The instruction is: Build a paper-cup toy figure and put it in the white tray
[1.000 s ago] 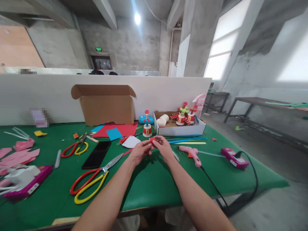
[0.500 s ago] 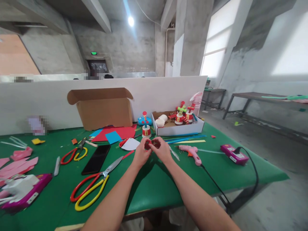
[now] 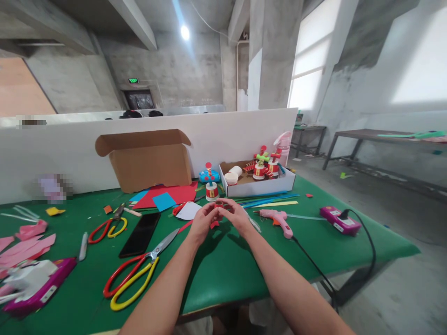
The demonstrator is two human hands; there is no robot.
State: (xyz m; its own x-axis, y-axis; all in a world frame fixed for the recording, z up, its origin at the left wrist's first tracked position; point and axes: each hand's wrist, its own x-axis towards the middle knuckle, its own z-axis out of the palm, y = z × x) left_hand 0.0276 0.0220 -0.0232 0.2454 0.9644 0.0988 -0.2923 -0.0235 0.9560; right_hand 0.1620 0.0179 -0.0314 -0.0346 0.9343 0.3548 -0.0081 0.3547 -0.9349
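Between my left hand (image 3: 203,222) and my right hand (image 3: 238,217), the fingertips hold a small red paper roll (image 3: 218,204), its round opening facing up. Both hands are closed around it, with fingers meeting at its sides. A pointed scrap of red paper (image 3: 214,224) shows just under the fingers; whether it joins the roll I cannot tell. Right behind the hands stands a red-and-white cup figure (image 3: 211,191) with a red disc on top. A white paper piece (image 3: 188,211) lies left of my left hand, and a pink glue gun (image 3: 275,217) rests right of my right hand.
Large scissors (image 3: 152,255), a black phone (image 3: 140,234) and smaller scissors (image 3: 108,228) lie to the left. A white box (image 3: 260,187) with cup figures stands behind. Purple power strips (image 3: 340,220) sit at both sides; a cable hangs over the front edge.
Both hands have turned the red paper roll so its round opening now shows upward. The red scrap has come into sight below the fingers. The view has shifted slightly.
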